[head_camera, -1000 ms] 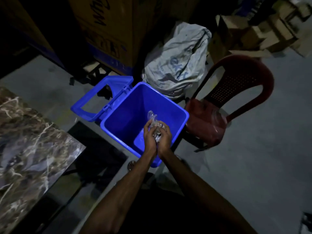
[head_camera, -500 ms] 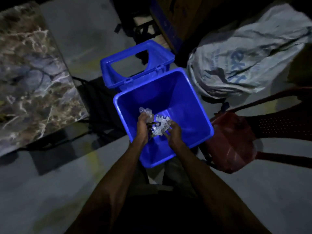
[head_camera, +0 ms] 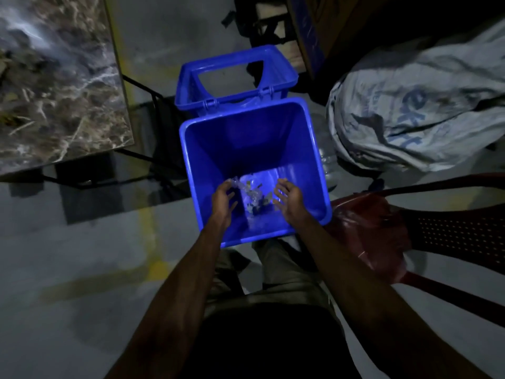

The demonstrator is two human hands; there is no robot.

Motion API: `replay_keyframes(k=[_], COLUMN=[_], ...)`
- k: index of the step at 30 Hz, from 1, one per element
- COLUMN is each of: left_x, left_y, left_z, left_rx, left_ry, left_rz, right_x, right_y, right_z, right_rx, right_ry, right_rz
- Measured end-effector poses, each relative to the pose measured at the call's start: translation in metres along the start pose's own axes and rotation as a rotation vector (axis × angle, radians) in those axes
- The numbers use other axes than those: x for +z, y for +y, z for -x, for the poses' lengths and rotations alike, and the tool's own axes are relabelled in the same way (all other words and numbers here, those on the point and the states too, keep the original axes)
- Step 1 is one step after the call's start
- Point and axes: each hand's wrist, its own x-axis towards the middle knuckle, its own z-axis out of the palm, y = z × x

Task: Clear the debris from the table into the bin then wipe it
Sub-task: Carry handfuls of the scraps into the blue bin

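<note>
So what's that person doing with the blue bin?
A person is dropping rubbish into the open blue bin. The left hand and right hand are spread apart over it, fingers loose, and crumpled clear debris sits between them inside. The marble table stands off to the left, not wiped yet.

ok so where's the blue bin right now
In the head view the blue bin stands centre, open, between the marble table and the red chair.

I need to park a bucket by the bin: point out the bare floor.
Bare grey floor lies left of the blue bin, below the marble table. Right is crowded: the red chair touches the bin, and the grey sack sits behind it.
</note>
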Motion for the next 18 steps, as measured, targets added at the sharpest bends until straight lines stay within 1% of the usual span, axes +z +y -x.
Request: replay_keyframes(k=[5,9,13,18], left_x=[-0.013,-0.042,-0.092,-0.172], left_y=[-0.006,-0.010,-0.015,-0.027], left_z=[0.034,0.066,0.105,0.150], left_rx=[0.034,0.080,0.172,0.270], left_ry=[-0.044,-0.072,-0.089,-0.041], left_rz=[0.035,0.132,0.274,0.386], right_x=[0.006,0.027,0.060,0.109], right_y=[0.007,0.032,0.072,0.136], right_z=[0.037,0.071,0.106,0.157], right_rx=[-0.040,-0.082,-0.113,-0.178], right_ry=[-0.043,-0.059,-0.137,-0.256], right_rz=[0.055,0.057,0.105,0.250])
